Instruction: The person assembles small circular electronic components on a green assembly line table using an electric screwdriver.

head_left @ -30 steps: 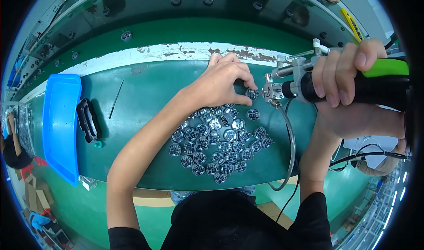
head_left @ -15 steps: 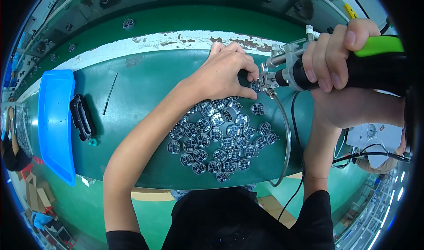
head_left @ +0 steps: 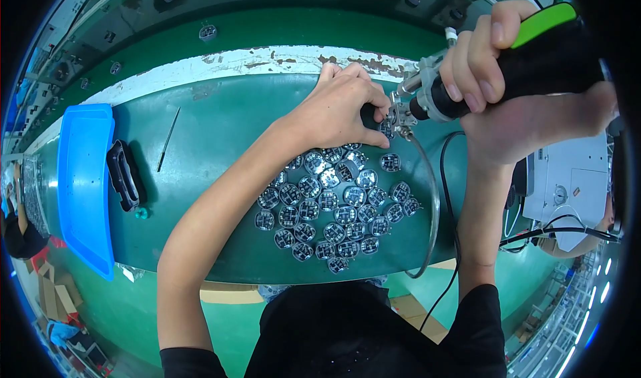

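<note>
My right hand is wrapped round a black electric screwdriver with a green strip. Its metal nozzle, fed by a hose, points left and down at my left hand. My left hand is curled, thumb and fingers closed round a small round circuit-board part at the nozzle tip. Something black shows between thumb and forefinger; most of the part is hidden by the hand and nozzle. Just nearer to me, several similar round circuit-board parts lie in a cluster on the green mat.
At left stand a blue tray and a black holder, with a thin pen-like tool close by. Beyond a worn white ledge, a green conveyor carries more parts. A hose and cable hang at right beside a white machine.
The screwdriver's rear end has swung left and up, its nozzle staying by my left hand. Parts on the conveyor have shifted right. My left hand has hardly moved.
</note>
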### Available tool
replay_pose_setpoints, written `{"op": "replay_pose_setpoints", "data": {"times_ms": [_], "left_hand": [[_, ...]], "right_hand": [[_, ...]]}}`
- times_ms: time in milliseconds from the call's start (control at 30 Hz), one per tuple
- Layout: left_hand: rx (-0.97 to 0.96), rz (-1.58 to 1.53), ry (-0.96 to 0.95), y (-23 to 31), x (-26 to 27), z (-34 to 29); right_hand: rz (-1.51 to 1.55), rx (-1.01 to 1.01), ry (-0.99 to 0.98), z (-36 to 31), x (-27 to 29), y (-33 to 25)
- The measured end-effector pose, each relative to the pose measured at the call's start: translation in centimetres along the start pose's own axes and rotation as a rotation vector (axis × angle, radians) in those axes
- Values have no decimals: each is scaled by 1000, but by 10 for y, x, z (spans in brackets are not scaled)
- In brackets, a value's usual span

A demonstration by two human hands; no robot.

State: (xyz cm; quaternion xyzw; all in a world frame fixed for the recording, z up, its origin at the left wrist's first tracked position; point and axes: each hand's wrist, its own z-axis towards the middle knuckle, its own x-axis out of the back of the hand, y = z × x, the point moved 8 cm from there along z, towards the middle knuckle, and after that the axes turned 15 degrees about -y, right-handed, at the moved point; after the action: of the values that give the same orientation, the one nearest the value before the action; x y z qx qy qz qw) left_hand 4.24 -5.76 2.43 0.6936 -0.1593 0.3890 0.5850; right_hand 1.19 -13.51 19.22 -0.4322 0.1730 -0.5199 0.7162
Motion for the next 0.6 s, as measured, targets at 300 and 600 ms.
{"op": "replay_pose_setpoints", "data": {"times_ms": [300,600], "left_hand": [[-46,-69,-3,3,0,3],[-47,-71,-10,0,-1,2]], "right_hand": [[15,-16,-25,-69,47,-61],[48,-33,-30,-35,7,-25]]}}
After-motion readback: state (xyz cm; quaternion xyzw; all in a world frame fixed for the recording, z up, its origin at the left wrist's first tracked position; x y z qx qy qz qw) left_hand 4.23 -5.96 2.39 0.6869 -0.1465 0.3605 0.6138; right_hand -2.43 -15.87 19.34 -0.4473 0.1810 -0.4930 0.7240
